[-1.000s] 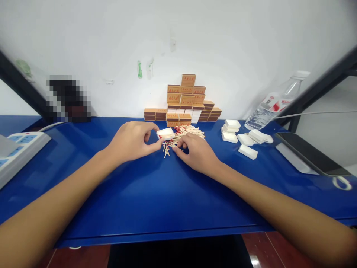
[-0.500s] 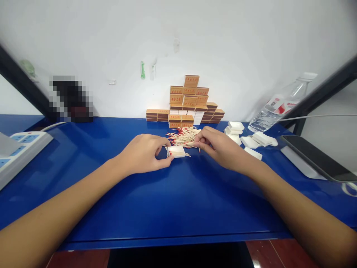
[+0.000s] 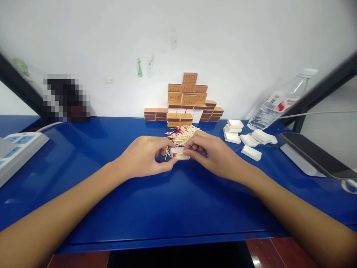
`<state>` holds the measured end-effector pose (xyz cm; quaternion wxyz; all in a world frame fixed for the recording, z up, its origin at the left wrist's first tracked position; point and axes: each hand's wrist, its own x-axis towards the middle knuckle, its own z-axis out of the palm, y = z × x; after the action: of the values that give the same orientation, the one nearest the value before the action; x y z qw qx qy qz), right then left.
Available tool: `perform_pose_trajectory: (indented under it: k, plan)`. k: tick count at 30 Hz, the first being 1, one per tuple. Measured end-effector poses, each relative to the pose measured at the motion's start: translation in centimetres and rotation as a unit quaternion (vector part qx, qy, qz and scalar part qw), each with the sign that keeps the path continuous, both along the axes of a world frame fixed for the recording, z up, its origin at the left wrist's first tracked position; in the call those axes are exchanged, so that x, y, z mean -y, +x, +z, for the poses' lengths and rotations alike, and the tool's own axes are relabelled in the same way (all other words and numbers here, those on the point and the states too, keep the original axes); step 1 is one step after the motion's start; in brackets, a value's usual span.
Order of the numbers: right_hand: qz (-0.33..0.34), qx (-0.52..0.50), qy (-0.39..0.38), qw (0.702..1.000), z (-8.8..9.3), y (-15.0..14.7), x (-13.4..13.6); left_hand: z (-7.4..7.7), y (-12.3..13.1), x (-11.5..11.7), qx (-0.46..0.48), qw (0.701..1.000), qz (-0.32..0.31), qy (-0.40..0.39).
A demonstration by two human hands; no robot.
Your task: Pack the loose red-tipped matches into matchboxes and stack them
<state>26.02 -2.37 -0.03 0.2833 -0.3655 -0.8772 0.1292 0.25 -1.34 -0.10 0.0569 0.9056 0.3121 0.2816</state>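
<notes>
Head camera: my left hand (image 3: 145,155) pinches a white tray (image 3: 180,150) of matches (image 3: 179,156), near a match pile (image 3: 182,135); my right hand (image 3: 213,152), fingertips nearly meeting, is at the tray's right end, hold unclear.

Found a glossy blue table (image 3: 167,208) bearing a loose heap of red-tipped matches (image 3: 182,136), with orange matchboxes (image 3: 188,99) stacked just behind. Noted small white trays (image 3: 232,138) clustered to the right beside a plastic bottle (image 3: 275,109), and a power strip (image 3: 29,147) at far left.
</notes>
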Motion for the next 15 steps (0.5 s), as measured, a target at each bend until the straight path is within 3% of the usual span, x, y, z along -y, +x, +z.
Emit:
perform_pose_trajectory:
  k: [3, 6, 10, 15]
  plan:
    - [-0.06, -0.049, 0.015, 0.997, -0.3, 0.0, -0.3, 0.2, -0.3, -0.5, 0.003, 0.999, 0.048, 0.008]
    - [-0.099, -0.026, 0.006, 0.995, -1.2, 0.1, -0.9, 0.6, -0.8, -1.2, 0.012, 0.993, 0.115, 0.025]
    - [-0.069, 0.05, -0.055, 0.995, -2.3, 0.1, -1.6, 0.8, -1.2, -1.8, 0.024, 0.985, 0.161, 0.06]
    - [-0.04, 0.098, -0.079, 0.991, -2.1, 0.3, -1.5, 0.6, -1.0, -1.6, -0.001, 0.988, 0.14, 0.061]
